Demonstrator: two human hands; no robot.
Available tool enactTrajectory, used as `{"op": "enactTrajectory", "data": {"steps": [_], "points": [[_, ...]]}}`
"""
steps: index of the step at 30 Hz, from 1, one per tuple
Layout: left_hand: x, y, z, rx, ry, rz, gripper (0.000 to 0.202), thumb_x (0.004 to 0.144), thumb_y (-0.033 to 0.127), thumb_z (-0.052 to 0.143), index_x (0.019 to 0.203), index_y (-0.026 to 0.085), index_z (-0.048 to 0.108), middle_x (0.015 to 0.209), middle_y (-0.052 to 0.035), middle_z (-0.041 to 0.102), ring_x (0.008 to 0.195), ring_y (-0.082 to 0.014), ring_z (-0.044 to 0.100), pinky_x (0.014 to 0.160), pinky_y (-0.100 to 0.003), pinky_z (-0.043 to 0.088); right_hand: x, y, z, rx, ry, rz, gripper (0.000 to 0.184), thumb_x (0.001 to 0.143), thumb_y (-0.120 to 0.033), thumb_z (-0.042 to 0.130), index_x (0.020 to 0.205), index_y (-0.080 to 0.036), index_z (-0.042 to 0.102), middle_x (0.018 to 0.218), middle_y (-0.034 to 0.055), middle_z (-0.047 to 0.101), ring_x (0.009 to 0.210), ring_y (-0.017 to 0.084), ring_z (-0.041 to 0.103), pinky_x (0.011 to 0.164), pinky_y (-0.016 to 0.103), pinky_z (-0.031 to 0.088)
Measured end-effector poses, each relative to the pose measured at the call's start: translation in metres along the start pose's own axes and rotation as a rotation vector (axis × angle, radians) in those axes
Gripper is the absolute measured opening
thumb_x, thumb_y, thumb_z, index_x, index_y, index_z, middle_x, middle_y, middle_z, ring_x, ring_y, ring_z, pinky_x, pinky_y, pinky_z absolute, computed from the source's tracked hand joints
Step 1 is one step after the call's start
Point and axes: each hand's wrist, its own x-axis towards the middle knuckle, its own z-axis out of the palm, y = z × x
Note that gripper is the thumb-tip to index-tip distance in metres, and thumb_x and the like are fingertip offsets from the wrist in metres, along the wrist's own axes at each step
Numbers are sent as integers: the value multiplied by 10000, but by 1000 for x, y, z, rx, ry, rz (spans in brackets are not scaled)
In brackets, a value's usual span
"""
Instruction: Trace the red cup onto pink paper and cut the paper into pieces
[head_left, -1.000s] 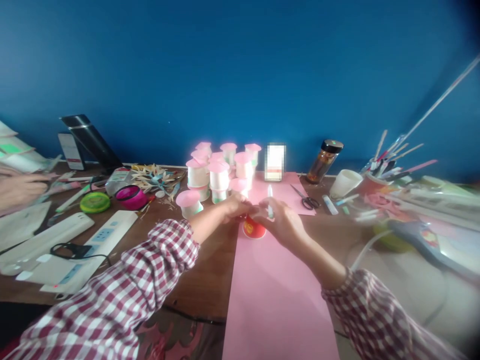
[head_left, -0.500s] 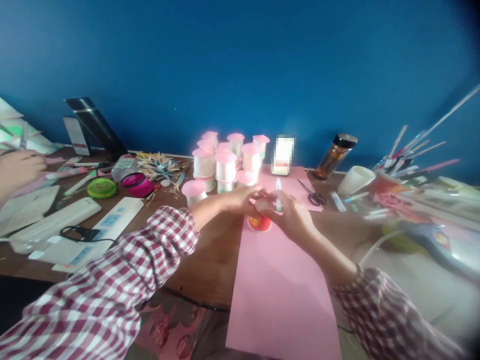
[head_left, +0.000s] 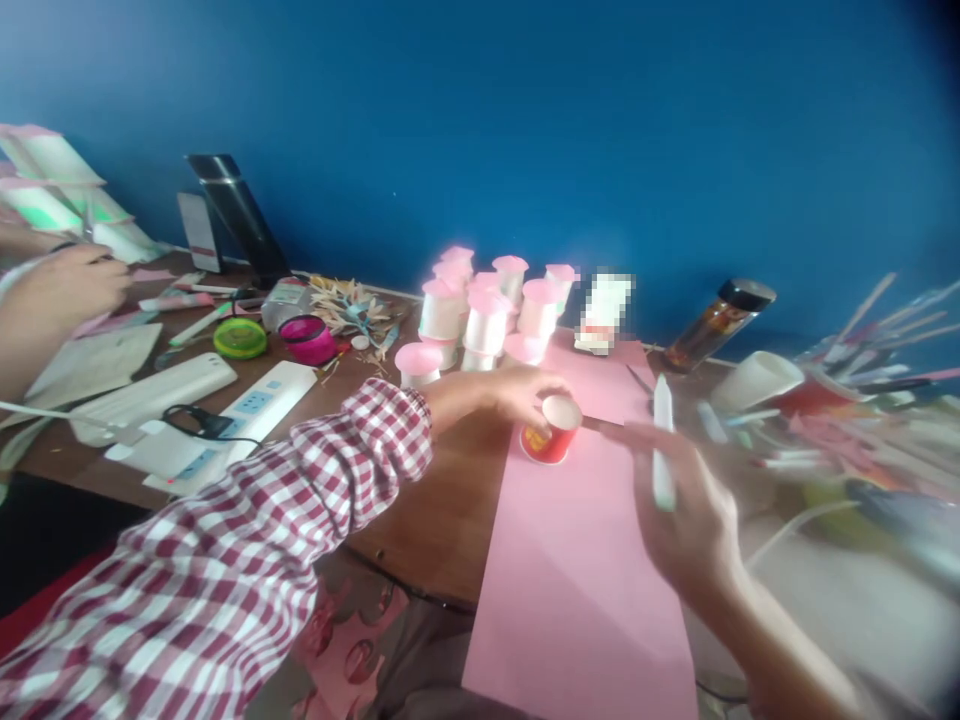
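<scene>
A red paper cup [head_left: 559,442] with yellow print stands bottom-up on a long pink sheet [head_left: 577,560]. My left hand [head_left: 525,395] curls around its far left side, fingers closed against it. To the right of the cup is my right hand [head_left: 686,500], blurred, with a white pen-like stick [head_left: 663,440] gripped upright, pointed end up. Something thin and brownish stretches from this hand to the cup; I cannot make out whether it is a finger or a stick. Behind my left hand stand several white cups [head_left: 486,325] topped with pink paper.
Scissors are partly hidden behind the white stick. A bottle of dark liquid [head_left: 716,325] leans at the back right, near a white cup [head_left: 757,385]. Leftward lie a power strip [head_left: 255,410], magenta [head_left: 309,340] and green [head_left: 240,338] round containers. Another person's hand [head_left: 82,290] works at far left.
My right hand has drawn away from the cup to the right, taking the white stick along. My left hand stays at the cup, whose pale bottom now shows. The view has shifted left.
</scene>
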Motion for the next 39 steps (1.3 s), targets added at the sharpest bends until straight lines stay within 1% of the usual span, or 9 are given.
{"op": "enactTrajectory", "data": {"steps": [3, 6, 9, 12, 16, 20, 29, 33, 39], "points": [[0, 0, -1, -12, -1, 10, 524, 552, 204, 738, 1064, 255, 637, 1039, -28, 667, 953, -216, 602, 788, -297, 451, -29, -22, -5, 57, -132, -210, 476, 853, -48, 491, 1292, -226, 439, 840, 41, 695, 793, 187, 632, 671, 314, 511], [0, 4, -3, 27, -56, 19, 473, 588, 203, 714, 1055, 242, 647, 1029, -34, 673, 951, -214, 604, 783, -301, 455, -39, -35, 9, 11, -310, -370, 419, 854, -141, 581, 1255, -199, 472, 713, 15, 672, 632, 177, 592, 534, 303, 474], [0, 6, -4, 68, -61, 8, 510, 602, 206, 708, 1105, 225, 626, 1065, -53, 666, 949, -216, 603, 773, -302, 458, -31, -39, 34, -127, -375, -398, 269, 878, -226, 570, 1143, -178, 548, 744, 26, 656, 616, 166, 574, 504, 300, 442], [1, 4, -4, 55, -64, 22, 524, 594, 201, 712, 1110, 225, 625, 1066, -53, 668, 933, -216, 609, 764, -301, 462, -14, -39, 56, -272, -409, -384, 208, 898, -195, 508, 1090, -161, 582, 733, 32, 620, 623, 170, 564, 482, 296, 420], [3, 0, -3, 19, -60, 49, 490, 589, 189, 707, 1074, 231, 645, 1010, -35, 683, 891, -204, 624, 746, -288, 468, 1, -36, 78, -419, -324, -395, 207, 914, -136, 416, 978, -156, 612, 667, 28, 577, 536, 149, 523, 410, 274, 363], [4, -5, -2, 7, -46, 85, 452, 581, 187, 707, 1029, 228, 661, 955, -23, 692, 853, -194, 634, 711, -267, 470, 5, -31, 91, -466, -239, -416, 247, 921, -116, 353, 981, -131, 593, 670, 50, 591, 520, 156, 529, 404, 275, 392], [4, -9, -1, -21, -6, 82, 426, 559, 203, 730, 981, 232, 677, 862, -24, 705, 742, -200, 643, 628, -271, 458, 7, -25, 102, -478, -222, -358, 211, 922, -145, 404, 957, -122, 610, 688, 61, 607, 566, 169, 583, 444, 263, 454], [3, -8, -2, -19, -31, 91, 428, 554, 195, 737, 973, 248, 672, 890, -14, 705, 779, -196, 642, 660, -258, 458, 5, -22, 106, -469, -190, -356, 222, 912, -118, 404, 960, -109, 621, 699, 70, 618, 589, 177, 604, 470, 266, 487], [1, -4, -4, 53, -66, 63, 389, 596, 215, 701, 980, 222, 643, 877, -24, 700, 759, -196, 642, 575, -241, 446, 4, -18, 112, -448, -179, -365, 190, 893, -131, 456, 976, -88, 621, 699, 73, 611, 592, 192, 606, 470, 289, 501]]}}
